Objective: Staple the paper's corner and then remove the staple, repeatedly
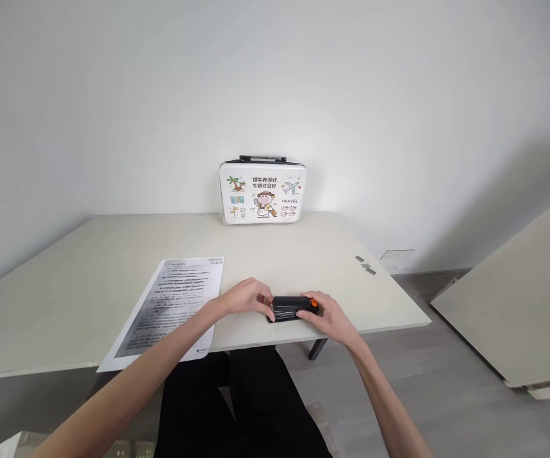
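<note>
A black stapler (pixel 284 308) with an orange piece at its right end lies near the front edge of the table. My right hand (pixel 327 314) is closed around that right end, fingers on top and thumb along the near side. At the opposite end, my left hand (pixel 252 298) pinches the stapler's left tip with thumb and fingers. Whether a small piece sits between the left fingertips is too small to tell. Left of the stapler, a printed sheet of paper (pixel 179 299) lies partly under my left forearm, its lower edge reaching past the table edge.
A white cartoon-printed case (pixel 262 194) with a black handle stands at the back of the table (pixel 103 254) by the wall. Several grey staple strips (pixel 365 264) lie near the right edge. A pale panel (pixel 517 305) stands on the floor at right.
</note>
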Demonstrator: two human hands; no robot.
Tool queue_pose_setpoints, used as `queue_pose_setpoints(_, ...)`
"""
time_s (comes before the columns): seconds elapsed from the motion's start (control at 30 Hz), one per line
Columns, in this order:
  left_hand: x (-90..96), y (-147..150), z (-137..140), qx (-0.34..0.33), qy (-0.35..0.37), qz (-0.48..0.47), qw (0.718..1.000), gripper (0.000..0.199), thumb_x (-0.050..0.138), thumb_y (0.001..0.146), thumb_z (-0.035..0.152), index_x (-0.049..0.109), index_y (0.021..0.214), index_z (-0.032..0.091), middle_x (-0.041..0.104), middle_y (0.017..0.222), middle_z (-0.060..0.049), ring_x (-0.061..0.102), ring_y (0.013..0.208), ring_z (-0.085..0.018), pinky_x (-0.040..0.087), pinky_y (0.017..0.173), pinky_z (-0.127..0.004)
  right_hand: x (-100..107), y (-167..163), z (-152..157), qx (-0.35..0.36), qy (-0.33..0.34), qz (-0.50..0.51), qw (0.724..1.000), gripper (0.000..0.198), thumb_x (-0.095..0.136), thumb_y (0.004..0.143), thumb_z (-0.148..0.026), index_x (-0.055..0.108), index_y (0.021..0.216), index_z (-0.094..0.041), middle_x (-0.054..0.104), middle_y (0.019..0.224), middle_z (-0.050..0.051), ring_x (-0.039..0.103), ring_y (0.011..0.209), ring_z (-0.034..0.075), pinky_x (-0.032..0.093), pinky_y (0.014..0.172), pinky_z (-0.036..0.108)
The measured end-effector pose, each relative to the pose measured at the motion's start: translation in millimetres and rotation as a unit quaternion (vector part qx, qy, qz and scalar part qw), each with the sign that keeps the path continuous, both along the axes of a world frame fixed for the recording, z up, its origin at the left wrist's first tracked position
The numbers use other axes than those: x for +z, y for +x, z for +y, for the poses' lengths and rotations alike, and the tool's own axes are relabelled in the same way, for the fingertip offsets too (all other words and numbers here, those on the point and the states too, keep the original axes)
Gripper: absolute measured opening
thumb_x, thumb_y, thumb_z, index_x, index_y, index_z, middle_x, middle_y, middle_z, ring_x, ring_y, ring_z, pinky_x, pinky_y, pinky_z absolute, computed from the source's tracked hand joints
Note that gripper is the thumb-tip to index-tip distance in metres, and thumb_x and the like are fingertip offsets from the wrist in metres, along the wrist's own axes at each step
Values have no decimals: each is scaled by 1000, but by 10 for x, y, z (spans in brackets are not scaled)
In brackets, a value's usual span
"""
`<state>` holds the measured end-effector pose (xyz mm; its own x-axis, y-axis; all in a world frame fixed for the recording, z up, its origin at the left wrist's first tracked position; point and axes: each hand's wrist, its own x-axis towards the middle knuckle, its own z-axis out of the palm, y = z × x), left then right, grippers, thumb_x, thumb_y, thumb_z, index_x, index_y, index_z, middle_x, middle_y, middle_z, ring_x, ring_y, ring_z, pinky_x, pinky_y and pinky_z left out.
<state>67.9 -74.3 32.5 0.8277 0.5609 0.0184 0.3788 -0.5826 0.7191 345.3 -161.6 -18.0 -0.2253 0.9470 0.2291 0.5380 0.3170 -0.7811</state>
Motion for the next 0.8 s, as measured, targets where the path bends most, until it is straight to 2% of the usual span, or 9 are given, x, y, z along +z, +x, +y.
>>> queue_pose_setpoints(0.27,-11,5,-100,26,27,6,999,47,82,74,66,79,80,20,69,70,0,60,62,-14,38,56,-24,-8,-27,-32,-13,2,-10,1000,44,64,90,-64,70,115,-28,74,112,7,65,104,29,52,94,43)
queue_pose_setpoints(0.37,18,-131,-50,15,-3,16,1000,48,80,78,63,79,102,22,74,79,-1,66,69,-16,45,62,-24,-14,-45,-38,-31,8,-17,999,43,65,90,-63,70,116,-29,75,113,7,66,105,30,53,93,42)
queue_pose_setpoints(0.43,30,-341,77,55,4,34,998,53,78,81,62,75,120,25,77,88,-1,69,78,-18,50,70,-26,-14,-55,-40,-35,5,-21,999,41,65,90,-62,70,116,-30,75,113,6,67,105,29,53,93,42)
queue_pose_setpoints(0.47,33,-482,164,117,49,52,991,51,74,83,63,75,119,26,77,91,-1,70,81,-19,52,75,-27,-13,-58,-42,-35,3,-21,999,41,66,90,-62,70,115,-31,75,113,5,67,105,29,53,93,42)
queue_pose_setpoints(0.5,33,-641,260,210,116,75,968,46,69,86,65,76,112,28,77,93,0,69,83,-19,53,79,-27,-12,-60,-45,-34,1,-21,999,40,66,90,-62,70,115,-31,75,113,4,67,105,29,53,94,42)
queue_pose_setpoints(0.6,19,-1150,522,361,187,98,908,47,44,100,55,70,119,20,72,107,-10,66,96,-26,50,95,-40,-3,-60,-59,-32,-2,-20,999,38,66,90,-61,69,115,-31,75,115,3,66,106,28,52,96,42)
queue_pose_setpoints(0.7,-41,-1536,651,458,219,129,852,47,42,98,47,65,123,15,66,113,-18,60,112,-35,43,104,-53,6,-53,-76,-29,-4,-25,999,37,65,91,-60,69,115,-32,75,114,3,67,106,28,52,95,42)
queue_pose_setpoints(0.8,-153,-1676,653,503,233,149,819,45,45,95,45,66,119,14,58,124,-23,50,125,-43,34,109,-61,10,-47,-84,-28,-4,-31,999,38,64,91,-61,69,115,-32,75,114,4,67,107,29,53,95,42)
